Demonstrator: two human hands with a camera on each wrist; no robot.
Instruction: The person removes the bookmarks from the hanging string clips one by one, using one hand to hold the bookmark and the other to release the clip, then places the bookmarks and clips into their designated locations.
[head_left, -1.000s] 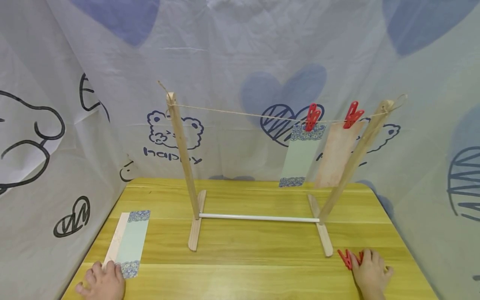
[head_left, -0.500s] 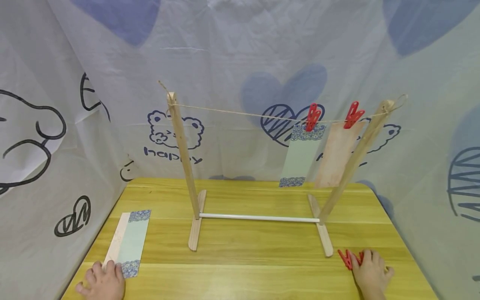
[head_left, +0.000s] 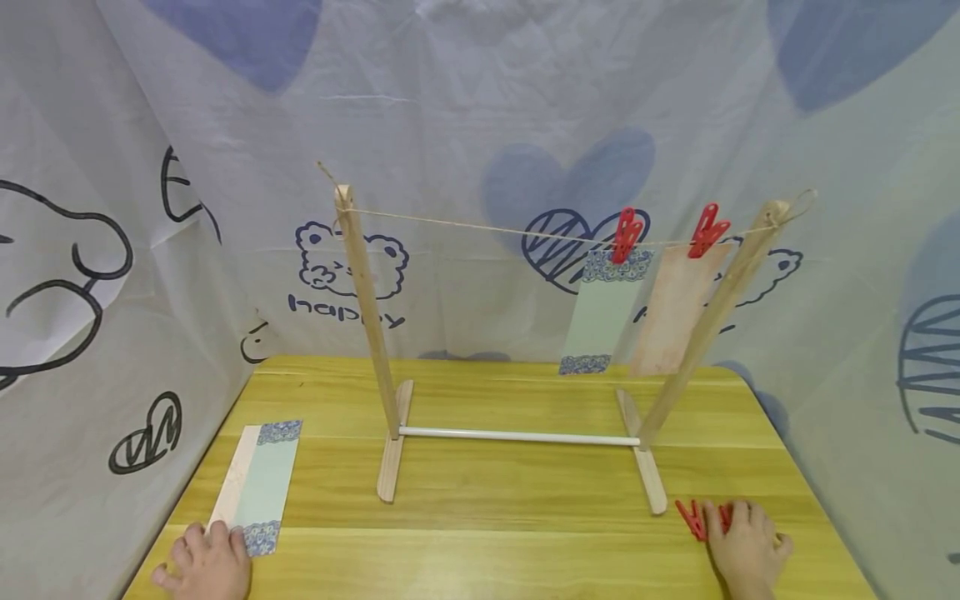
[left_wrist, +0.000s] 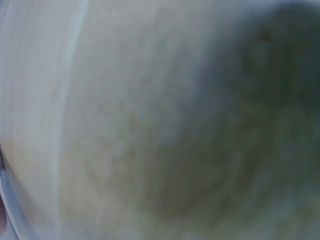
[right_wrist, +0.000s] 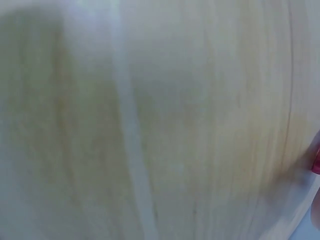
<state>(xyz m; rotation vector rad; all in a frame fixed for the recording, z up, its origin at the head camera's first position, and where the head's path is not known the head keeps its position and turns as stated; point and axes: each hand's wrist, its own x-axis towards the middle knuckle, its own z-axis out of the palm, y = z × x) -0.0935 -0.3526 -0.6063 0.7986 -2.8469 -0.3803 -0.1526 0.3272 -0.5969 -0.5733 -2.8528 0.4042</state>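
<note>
In the head view, my left hand [head_left: 210,565] rests at the table's front left, fingertips on the near end of two paper strips. The mint strip with blue lace-pattern ends [head_left: 266,487] overlaps the pale pink strip [head_left: 234,475]. At the front right my right hand [head_left: 746,546] pinches a red clothespin [head_left: 725,515] between thumb and fingers, mostly hidden by them. Another red clothespin [head_left: 692,521] lies just left of the thumb. The right wrist view catches only a bit of red clothespin [right_wrist: 317,164] at its edge; the left wrist view is blurred tabletop.
A wooden rack with a left post [head_left: 367,317], a right post [head_left: 708,329] and a white crossbar [head_left: 517,436] stands mid-table. Red clothespins [head_left: 627,236] hold a mint strip [head_left: 603,317] and a pink strip [head_left: 673,312] on its string [head_left: 465,224]. Printed cloth [head_left: 465,108] encloses the table.
My right hand has shifted slightly to the right, the pinched clothespin moving with it and away from the other one. The left hand and paper strips stay put.
</note>
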